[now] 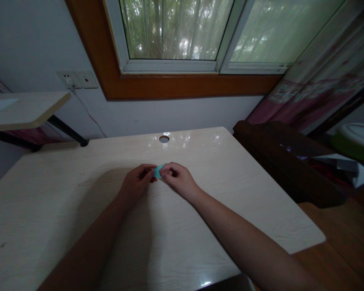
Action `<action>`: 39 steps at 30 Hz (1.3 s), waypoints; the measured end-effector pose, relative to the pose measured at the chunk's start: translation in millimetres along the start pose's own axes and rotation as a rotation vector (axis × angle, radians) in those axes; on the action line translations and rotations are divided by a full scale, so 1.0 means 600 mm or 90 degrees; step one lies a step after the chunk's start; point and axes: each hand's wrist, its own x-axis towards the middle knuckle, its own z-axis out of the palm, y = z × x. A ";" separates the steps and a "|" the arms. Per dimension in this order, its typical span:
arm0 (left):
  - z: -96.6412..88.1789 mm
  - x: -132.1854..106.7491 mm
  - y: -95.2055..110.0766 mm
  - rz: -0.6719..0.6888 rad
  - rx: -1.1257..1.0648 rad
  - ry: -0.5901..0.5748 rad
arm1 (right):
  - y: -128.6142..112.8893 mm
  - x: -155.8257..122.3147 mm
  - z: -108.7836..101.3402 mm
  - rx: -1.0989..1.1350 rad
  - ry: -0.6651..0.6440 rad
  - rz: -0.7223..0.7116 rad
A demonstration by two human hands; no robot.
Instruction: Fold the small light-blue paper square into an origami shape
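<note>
A small piece of turquoise paper point(157, 171) is held between my two hands over the middle of the pale wood-grain desk point(245, 182). My left hand point(136, 181) pinches its left side between thumb and fingers. On the other side, the thumb and fingertips of my right hand point(178, 178) close on its right edge. The fingers cover part of the paper, and its exact folded shape is too small to make out.
A round cable hole point(164, 139) lies near the desk's back edge. At the left a raised shelf point(27, 109) stands on black legs. A dark object point(227, 283) sits at the front edge. Dark wooden furniture point(285, 161) adjoins the right side, and a window point(176, 32) is behind.
</note>
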 end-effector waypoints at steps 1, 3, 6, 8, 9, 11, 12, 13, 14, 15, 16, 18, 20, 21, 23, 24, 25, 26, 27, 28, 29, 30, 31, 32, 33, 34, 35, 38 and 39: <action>0.000 0.000 0.000 0.003 -0.004 -0.001 | -0.003 0.000 -0.001 -0.009 0.000 -0.020; 0.000 0.000 0.000 0.004 -0.011 -0.001 | -0.008 0.001 -0.001 -0.026 -0.006 -0.057; 0.001 0.001 0.000 0.001 -0.012 -0.006 | -0.013 0.001 0.000 -0.034 -0.021 -0.084; 0.001 0.002 -0.001 0.001 -0.009 -0.013 | -0.013 0.001 0.000 -0.035 -0.024 -0.092; 0.001 0.002 -0.001 0.001 -0.009 -0.015 | -0.013 0.001 0.001 -0.037 -0.022 -0.095; 0.001 0.002 0.001 -0.001 -0.006 -0.015 | -0.011 0.001 0.001 -0.040 -0.020 -0.094; 0.000 0.002 0.001 -0.001 -0.006 -0.013 | -0.011 0.001 0.001 -0.040 -0.018 -0.092; 0.000 0.001 0.002 -0.002 -0.005 -0.011 | -0.011 0.002 0.000 -0.038 -0.018 -0.090; 0.000 0.001 0.003 -0.001 -0.005 -0.008 | -0.011 0.002 0.000 -0.035 -0.018 -0.088; 0.000 0.001 0.003 -0.001 -0.006 -0.008 | -0.012 0.002 0.000 -0.031 -0.018 -0.087; 0.000 0.001 0.004 0.000 -0.008 -0.007 | -0.013 0.002 -0.001 -0.027 -0.016 -0.086; 0.000 0.001 0.002 0.004 -0.013 -0.007 | -0.014 0.002 -0.001 -0.021 -0.016 -0.087; 0.000 0.001 -0.001 0.009 -0.021 -0.009 | -0.015 0.002 -0.002 -0.022 -0.021 -0.088; 0.000 0.001 -0.002 0.010 -0.025 -0.010 | -0.015 0.002 -0.002 -0.023 -0.024 -0.088; 0.000 0.001 -0.006 0.005 -0.032 -0.010 | -0.014 0.001 -0.002 -0.028 -0.024 -0.090; 0.000 0.001 -0.007 0.000 -0.035 -0.011 | -0.014 0.002 -0.002 -0.029 -0.023 -0.092; -0.001 0.001 -0.009 -0.005 -0.038 -0.010 | -0.013 0.002 -0.002 -0.029 -0.022 -0.093; -0.001 0.001 -0.009 -0.011 -0.043 -0.010 | -0.012 0.002 -0.001 -0.029 -0.021 -0.093; -0.001 0.000 -0.009 -0.016 -0.049 -0.010 | -0.011 0.002 -0.001 -0.029 -0.020 -0.092; -0.001 0.000 -0.008 -0.019 -0.057 -0.010 | -0.010 0.002 -0.001 -0.027 -0.017 -0.090; 0.000 -0.001 -0.006 -0.022 -0.068 -0.009 | -0.010 0.003 -0.001 -0.025 -0.012 -0.087; 0.000 -0.002 -0.004 -0.024 -0.078 -0.007 | -0.010 0.003 -0.002 -0.022 -0.004 -0.081; 0.001 -0.003 -0.001 -0.025 -0.090 -0.005 | -0.010 0.003 -0.002 -0.018 0.005 -0.075; 0.002 -0.003 0.001 -0.026 -0.098 -0.004 | -0.011 0.004 -0.003 -0.012 0.015 -0.070; 0.002 -0.004 0.003 -0.027 -0.106 -0.001 | -0.012 0.004 -0.003 -0.005 0.025 -0.065; 0.003 -0.005 0.005 -0.027 -0.115 -0.001 | -0.012 0.005 -0.004 0.002 0.033 -0.061; 0.004 -0.005 0.006 -0.028 -0.123 -0.001 | -0.013 0.005 -0.004 0.008 0.040 -0.059; 0.005 -0.006 0.006 -0.027 -0.145 -0.003 | -0.012 0.006 -0.005 0.015 0.045 -0.059; 0.005 -0.006 0.005 -0.029 -0.149 -0.004 | -0.012 0.006 -0.005 0.014 0.045 -0.062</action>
